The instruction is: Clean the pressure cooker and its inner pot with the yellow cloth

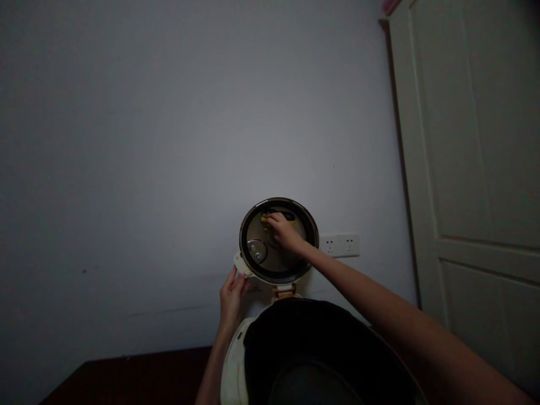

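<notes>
A white electric pressure cooker (234, 371) stands in front of me with its lid (276, 261) raised on the rear hinge. The lid's round metal inner face points toward me, ringed by a dark seal, with a small valve plate at lower left. My left hand (231, 295) is closed at the lid's white handle tab (242, 264), holding it from below. My right hand (283, 229) reaches across the lid and presses a yellow cleaning cloth (264, 218) against the upper inner face. The fingers cover most of the cloth, so its full shape is hidden.
Behind the lid is a plain wall (189, 140) with a double power socket (341, 245) just right of the lid. A pale panelled door (476, 140) stands at right. The cooker's dark open pot (312, 337) lies below my right forearm, above a dark table (139, 377).
</notes>
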A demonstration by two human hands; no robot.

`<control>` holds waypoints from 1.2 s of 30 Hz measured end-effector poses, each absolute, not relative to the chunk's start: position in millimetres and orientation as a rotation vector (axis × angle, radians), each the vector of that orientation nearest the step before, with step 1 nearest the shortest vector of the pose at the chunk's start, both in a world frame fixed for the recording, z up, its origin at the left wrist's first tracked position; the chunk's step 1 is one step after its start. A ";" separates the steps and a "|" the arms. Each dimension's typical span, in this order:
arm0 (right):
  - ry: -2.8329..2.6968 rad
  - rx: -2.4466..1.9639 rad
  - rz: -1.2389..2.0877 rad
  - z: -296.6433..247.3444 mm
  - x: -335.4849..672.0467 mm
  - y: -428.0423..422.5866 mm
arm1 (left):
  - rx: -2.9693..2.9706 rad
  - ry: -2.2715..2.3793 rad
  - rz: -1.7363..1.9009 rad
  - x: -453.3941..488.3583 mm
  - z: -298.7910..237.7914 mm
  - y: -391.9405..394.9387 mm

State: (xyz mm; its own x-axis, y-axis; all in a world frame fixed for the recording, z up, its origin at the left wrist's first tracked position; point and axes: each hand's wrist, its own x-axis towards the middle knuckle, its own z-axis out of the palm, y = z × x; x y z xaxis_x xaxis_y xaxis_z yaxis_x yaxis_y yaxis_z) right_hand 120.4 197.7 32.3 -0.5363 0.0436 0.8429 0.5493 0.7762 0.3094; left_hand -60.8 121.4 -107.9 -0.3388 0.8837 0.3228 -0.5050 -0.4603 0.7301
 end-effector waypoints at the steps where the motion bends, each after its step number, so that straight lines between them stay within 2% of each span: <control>1: -2.024 -0.465 -0.688 29.8 128.4 198.9 | 0.887 0.652 1.917 -60.6 -107.3 120.6; 8: -2.097 -0.493 -0.656 -31.9 159.6 180.4 | 0.886 0.638 1.933 -58.8 -108.4 122.0; 16: -1.955 -0.558 -0.610 9.3 144.9 192.4 | 0.904 0.624 1.931 -59.9 -111.5 125.8; 22: -2.005 -0.530 -0.593 -12.4 135.8 182.5 | 0.894 0.643 1.924 -57.4 -105.3 119.1; 29: -1.925 -0.580 -0.583 9.7 138.1 194.8 | 0.892 0.663 1.923 -58.4 -106.9 121.0; 36: -1.969 -0.606 -0.607 -11.6 144.3 183.9 | 0.918 0.638 1.931 -58.7 -107.3 122.1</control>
State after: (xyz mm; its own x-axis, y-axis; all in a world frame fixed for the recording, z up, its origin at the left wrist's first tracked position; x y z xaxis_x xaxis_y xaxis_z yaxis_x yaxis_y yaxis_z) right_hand 144.3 183.9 -11.6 -0.4227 0.1631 0.8915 0.6368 0.7534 0.1641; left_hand -58.7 122.1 -107.3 -0.3406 0.8733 0.3483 -0.4937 -0.4814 0.7242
